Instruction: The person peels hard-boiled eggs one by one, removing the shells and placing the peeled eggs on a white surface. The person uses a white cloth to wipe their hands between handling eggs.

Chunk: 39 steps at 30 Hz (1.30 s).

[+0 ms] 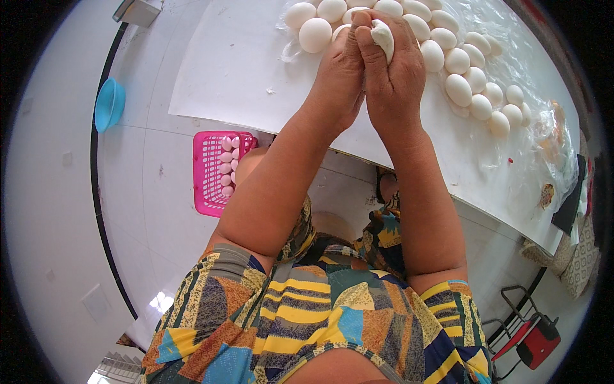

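Both hands are raised together over the white tabletop (230, 72), at the edge of the egg pile. My right hand (395, 65) is closed around a soft-looking whitish wad (382, 39), perhaps cloth or sponge, which bulges out between the thumb and the fingers. Against it presses my left hand (341, 67), its fingers mostly hidden behind the right hand. Whether something lies between the palms cannot be seen. Several white eggs (315, 35) lie just behind and to the left of the hands. More eggs (459, 90) spread to the right on clear plastic film (508, 53).
A pink plastic basket (206, 206) with several eggs (226, 168) is beside my left leg, below table height. A blue basin (109, 105) is farther left. Crumpled plastic (561, 144) lies at the table's right end. A red and black folding chair (537, 341) is at the lower right.
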### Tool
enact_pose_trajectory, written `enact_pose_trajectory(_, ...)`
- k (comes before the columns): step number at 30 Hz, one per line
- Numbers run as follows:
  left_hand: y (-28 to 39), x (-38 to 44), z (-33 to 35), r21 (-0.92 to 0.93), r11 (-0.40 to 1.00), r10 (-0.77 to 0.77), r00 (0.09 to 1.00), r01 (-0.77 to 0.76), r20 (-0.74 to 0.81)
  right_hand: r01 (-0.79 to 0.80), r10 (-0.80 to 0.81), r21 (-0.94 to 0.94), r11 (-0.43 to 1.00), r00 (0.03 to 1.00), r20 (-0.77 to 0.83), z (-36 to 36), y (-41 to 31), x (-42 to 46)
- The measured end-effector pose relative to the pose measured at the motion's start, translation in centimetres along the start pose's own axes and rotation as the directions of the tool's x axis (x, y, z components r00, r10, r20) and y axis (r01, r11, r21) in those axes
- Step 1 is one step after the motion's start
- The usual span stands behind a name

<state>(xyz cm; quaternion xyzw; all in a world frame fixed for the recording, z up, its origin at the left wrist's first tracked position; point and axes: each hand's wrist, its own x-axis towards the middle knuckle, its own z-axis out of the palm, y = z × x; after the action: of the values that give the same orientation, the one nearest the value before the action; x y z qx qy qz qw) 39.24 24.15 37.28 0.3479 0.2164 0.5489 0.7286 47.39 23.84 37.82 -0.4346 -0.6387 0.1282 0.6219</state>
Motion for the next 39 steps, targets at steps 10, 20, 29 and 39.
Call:
enact_pose_trajectory(10,1.2,-0.3,-1.1,0.274,0.959,-0.117,0.978,0.066,0.173,-0.702,0.572,0.533,0.473,0.705,0.420,-2.8,-1.9,1.8)
enact_pose_trajectory(20,0.3,0.4,-1.8,-0.111,0.993,-0.039,0.993,0.051,0.108,-0.314,0.290,0.366,0.876,0.949,0.122,-1.1,-1.2,0.8)
enact_pose_trajectory(29,0.2,0.4,-1.3,-0.086,0.996,-0.024,0.995,0.032,0.097,0.082,-0.080,-0.052,0.995,0.996,0.040,-1.9,0.2,1.4)
enact_pose_trajectory(39,0.2,0.2,-0.8,-0.167,0.980,-0.084,0.985,0.110,0.153,-0.482,0.492,0.518,0.707,0.861,0.130,-2.0,-0.1,1.6)
